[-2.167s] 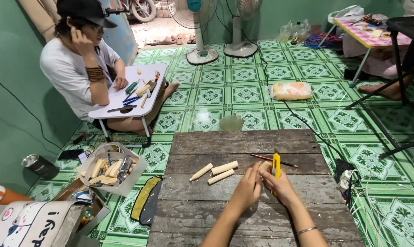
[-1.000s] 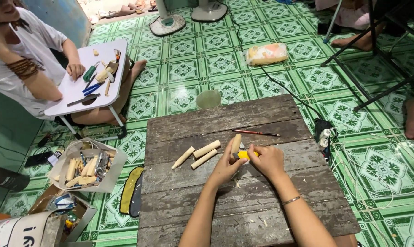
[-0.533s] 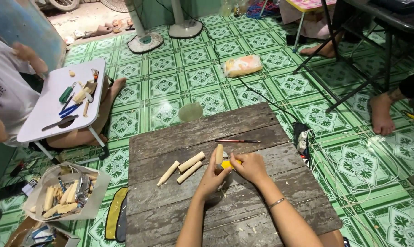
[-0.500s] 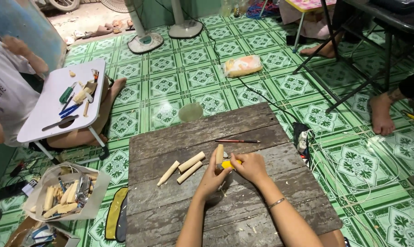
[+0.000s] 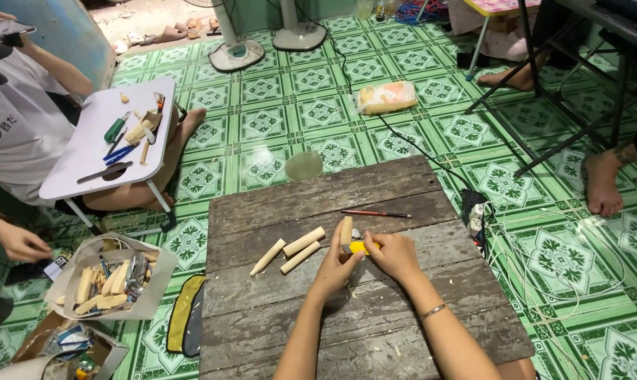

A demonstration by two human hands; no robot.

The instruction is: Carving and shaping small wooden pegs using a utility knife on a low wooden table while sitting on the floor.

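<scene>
The left hand (image 5: pixel 335 262) pinches an upright wooden stick (image 5: pixel 346 232) while the right hand (image 5: pixel 392 255) grips a yellow-handled knife (image 5: pixel 358 247) against it, over the wooden board (image 5: pixel 347 331)

My head camera looking steeply down, facing forward across wooden board (image 5: pixel 318 204), near edge close, far edge mid-frame.

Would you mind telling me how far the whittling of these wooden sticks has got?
Done, apparently: pale shavings lie on the wooden board. In hand: the left hand holds one stick upright while the right hand works it with a yellow-handled knife. Left, seemingly: three sticks wait beside them, plus more in the bag.
</scene>
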